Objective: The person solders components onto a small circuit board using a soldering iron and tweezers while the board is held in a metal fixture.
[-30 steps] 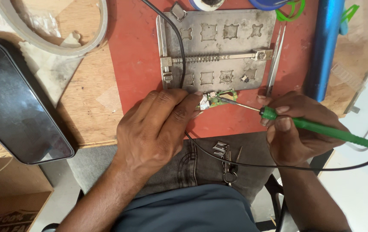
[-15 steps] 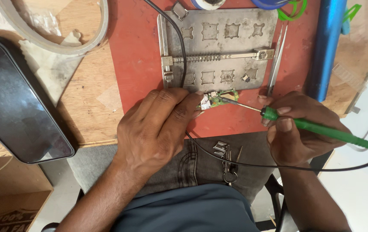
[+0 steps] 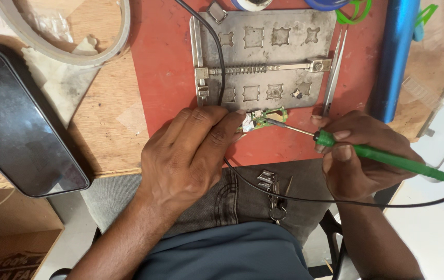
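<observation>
The small green circuit board (image 3: pixel 263 119) lies on the red mat (image 3: pixel 165 78), just below the lower edge of the metal holder plate (image 3: pixel 284 57). Resting flat on the mat gives it a firm, level base and keeps it close to the edge of the bench, within easy reach of both hands.

The left hand (image 3: pixel 191 150) lies palm down over the board's left end, fingertips closed together and pressing on it, which appears to pin it against sliding. The right hand (image 3: pixel 354 155) holds the green-handled soldering iron (image 3: pixel 383 158) in a pen grip, fingers clamped near the front of the handle; this grip suits fine tip control. The thin metal tip meets the board at a shallow angle from the right.

The iron's black cord (image 3: pixel 305 197) loops below both hands and runs up across the plate, clear of the tip. A pair of tweezers (image 3: pixel 334 72) lies along the plate's right edge, near the right hand. A blue tube (image 3: pixel 396 57) stands further right. A dark phone (image 3: pixel 19 124) lies well apart on the wooden bench (image 3: pixel 113 119) to the left.
</observation>
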